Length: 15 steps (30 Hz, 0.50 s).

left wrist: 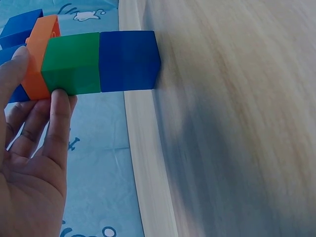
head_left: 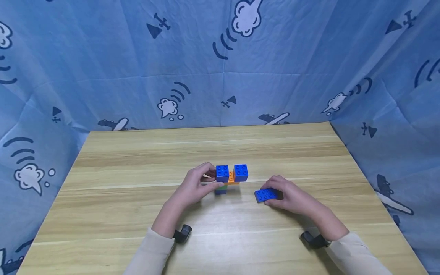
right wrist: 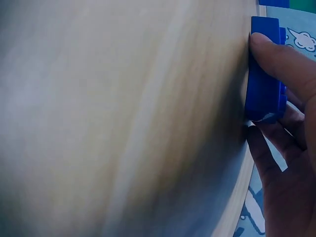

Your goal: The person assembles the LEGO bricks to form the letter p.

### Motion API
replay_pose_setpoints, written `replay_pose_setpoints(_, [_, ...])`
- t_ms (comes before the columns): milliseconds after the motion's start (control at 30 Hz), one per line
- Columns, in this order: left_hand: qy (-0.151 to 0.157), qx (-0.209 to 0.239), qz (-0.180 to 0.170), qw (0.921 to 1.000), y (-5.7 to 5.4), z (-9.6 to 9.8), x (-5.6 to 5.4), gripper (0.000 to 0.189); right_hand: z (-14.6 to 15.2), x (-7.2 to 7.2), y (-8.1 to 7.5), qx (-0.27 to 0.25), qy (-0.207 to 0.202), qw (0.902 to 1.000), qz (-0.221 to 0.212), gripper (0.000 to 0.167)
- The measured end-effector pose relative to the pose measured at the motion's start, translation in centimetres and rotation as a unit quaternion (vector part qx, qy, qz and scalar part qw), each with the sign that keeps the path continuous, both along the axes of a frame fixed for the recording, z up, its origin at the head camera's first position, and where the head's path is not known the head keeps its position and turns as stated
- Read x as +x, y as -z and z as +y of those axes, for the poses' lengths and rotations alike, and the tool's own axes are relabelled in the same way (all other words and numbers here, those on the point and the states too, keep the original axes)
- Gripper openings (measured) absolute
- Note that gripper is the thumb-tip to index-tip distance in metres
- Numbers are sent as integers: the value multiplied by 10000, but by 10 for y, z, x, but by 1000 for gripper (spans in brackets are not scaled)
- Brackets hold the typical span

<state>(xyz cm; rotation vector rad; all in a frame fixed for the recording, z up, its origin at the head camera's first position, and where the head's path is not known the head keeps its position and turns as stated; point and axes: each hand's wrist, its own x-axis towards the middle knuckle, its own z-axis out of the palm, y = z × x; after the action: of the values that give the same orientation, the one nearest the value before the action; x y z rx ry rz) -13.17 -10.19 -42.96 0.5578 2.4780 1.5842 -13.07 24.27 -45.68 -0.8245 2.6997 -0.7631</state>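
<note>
My left hand [head_left: 193, 188] holds a small stack of building bricks upright over the table, thumb on one side and fingers on the other. Two blue square bricks [head_left: 241, 173] sit side by side on top, with a gap between them. Under them runs an orange brick [left wrist: 43, 57]. A green brick [left wrist: 72, 64] and a further blue brick [left wrist: 129, 60] form the stem below one end. To the right, my right hand [head_left: 290, 194] pinches a longer blue brick [head_left: 264, 195], studs up, close over the tabletop. Its right end is partly covered by the fingers.
The wooden table [head_left: 144, 152] reaches back to a blue patterned curtain [head_left: 192, 57], which also hangs along both sides. A black wrist camera [head_left: 183, 233] sits on the left wrist, and another black camera [head_left: 313, 240] on the right one.
</note>
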Motion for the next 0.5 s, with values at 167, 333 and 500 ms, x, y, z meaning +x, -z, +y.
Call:
replay_pose_setpoints(167, [7, -13, -3, 10000, 0, -1, 0, 26, 0, -1, 3, -98, 54, 9999, 9, 31])
replay_pose_setpoints(333, [39, 7, 40, 10000, 0, -1, -1, 26, 1, -1, 3, -220, 283, 9993, -38, 34])
replay_pose_setpoints(500, [45, 13, 60, 10000, 1, -1, -1, 26, 1, -1, 0, -453, 526, 9976, 0, 36])
